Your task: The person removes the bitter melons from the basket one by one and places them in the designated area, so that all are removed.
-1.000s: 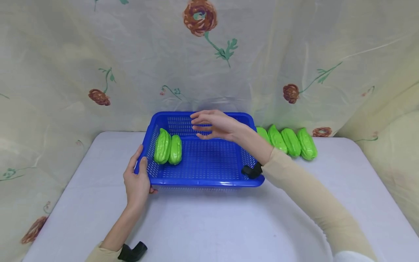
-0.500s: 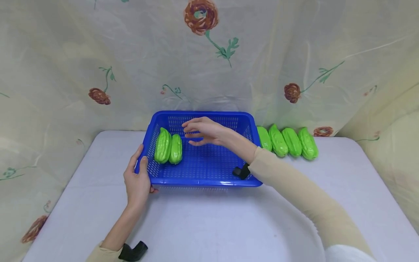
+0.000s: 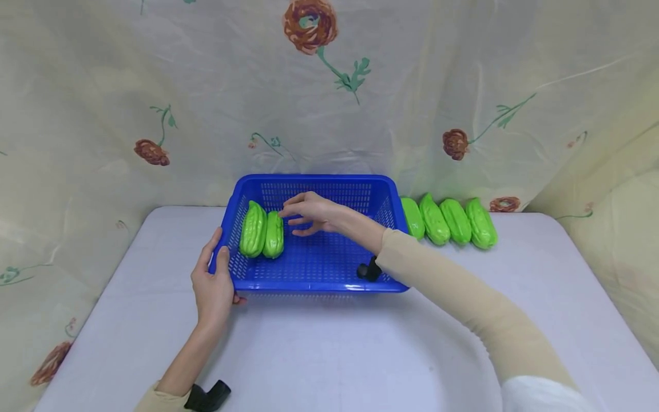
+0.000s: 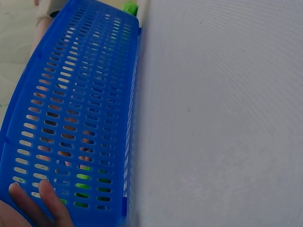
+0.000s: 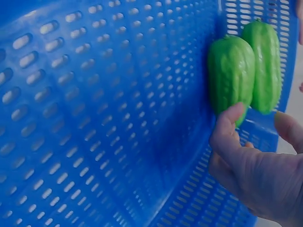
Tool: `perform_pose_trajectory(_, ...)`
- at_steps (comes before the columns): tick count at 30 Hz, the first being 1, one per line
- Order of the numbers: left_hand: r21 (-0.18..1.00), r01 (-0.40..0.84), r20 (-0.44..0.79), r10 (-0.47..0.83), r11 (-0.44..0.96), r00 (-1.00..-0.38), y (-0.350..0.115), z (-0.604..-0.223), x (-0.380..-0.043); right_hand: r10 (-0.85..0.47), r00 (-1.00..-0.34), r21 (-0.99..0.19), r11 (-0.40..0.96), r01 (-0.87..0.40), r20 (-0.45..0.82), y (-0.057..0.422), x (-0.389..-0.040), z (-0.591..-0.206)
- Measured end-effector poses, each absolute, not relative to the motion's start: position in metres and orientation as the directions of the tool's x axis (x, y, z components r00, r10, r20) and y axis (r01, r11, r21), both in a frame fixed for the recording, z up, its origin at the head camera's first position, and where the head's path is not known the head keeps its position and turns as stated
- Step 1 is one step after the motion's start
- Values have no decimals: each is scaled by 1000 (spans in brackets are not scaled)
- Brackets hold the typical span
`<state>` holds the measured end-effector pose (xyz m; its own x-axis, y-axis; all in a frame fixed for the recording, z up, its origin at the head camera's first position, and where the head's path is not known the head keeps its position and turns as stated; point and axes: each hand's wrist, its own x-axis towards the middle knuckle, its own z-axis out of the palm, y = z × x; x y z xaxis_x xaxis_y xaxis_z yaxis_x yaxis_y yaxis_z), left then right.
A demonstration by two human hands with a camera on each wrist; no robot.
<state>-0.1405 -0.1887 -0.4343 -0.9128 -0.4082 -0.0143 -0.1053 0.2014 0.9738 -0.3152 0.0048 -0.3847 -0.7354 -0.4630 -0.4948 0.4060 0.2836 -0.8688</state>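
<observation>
By the left hand [image 3: 213,286], a blue perforated plastic basket [image 3: 319,286] is gripped at its left rim. By the right hand [image 3: 315,214], loosely spread, nothing is held; just left of it, inside, a glossy green ridged oblong vegetable [image 3: 274,237] is laid front-to-back. 4 similar vegetables [image 3: 435,222] are lined up rightward on the white-covered worktop [image 3: 360,355].

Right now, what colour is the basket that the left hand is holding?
The basket is blue, best seen in the head view.

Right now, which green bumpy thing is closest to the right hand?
The inner vegetable of the pair in the blue basket: the right hand is right beside it. Its neighbour sits nearer the left hand; the other four lie outside.
</observation>
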Motion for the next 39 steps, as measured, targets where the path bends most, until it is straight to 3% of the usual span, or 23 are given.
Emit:
perform_pose_trajectory(10,972,-85,11,-403,218,-915,-186,-435,-141,-478,-686,-834,371,408,-548,-7,-310,-398)
perform_pose_trajectory(39,974,-118,-29,-413,192,-910,-189,-433,-139,-438,-715,-822,448,351,-545,-16,-312,-394)
